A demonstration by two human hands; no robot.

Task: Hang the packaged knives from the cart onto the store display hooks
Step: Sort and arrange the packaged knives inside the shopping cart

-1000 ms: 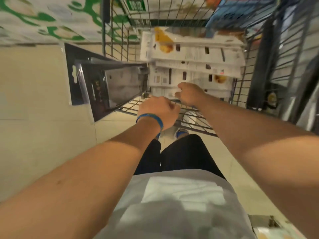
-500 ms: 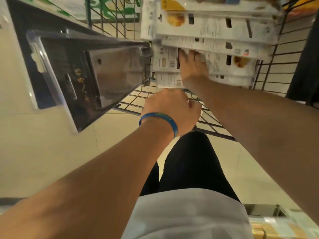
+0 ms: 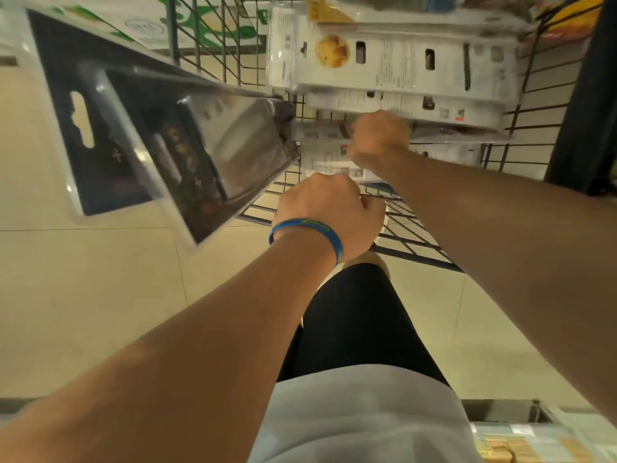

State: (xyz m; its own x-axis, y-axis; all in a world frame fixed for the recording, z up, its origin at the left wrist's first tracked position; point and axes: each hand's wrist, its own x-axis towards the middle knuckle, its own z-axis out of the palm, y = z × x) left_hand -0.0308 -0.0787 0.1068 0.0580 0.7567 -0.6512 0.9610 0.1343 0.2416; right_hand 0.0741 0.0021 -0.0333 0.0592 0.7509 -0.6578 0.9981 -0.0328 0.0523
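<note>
One cart (image 3: 172,35), two hands (image 3: 329,212) (image 3: 379,137), two dark packs (image 3: 207,155) (image 3: 63,95)

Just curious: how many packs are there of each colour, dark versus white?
Dark packs, held by the left hand: 2
White packs in the cart, one gripped by the right hand: at least 4, stack blurred
Total: at least 6

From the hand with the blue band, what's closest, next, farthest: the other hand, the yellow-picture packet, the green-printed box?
1. Right hand, just ahead, in the cart.
2. Yellow-picture packet, deeper in the cart.
3. Green-printed box, beyond the cart, top left.
</note>
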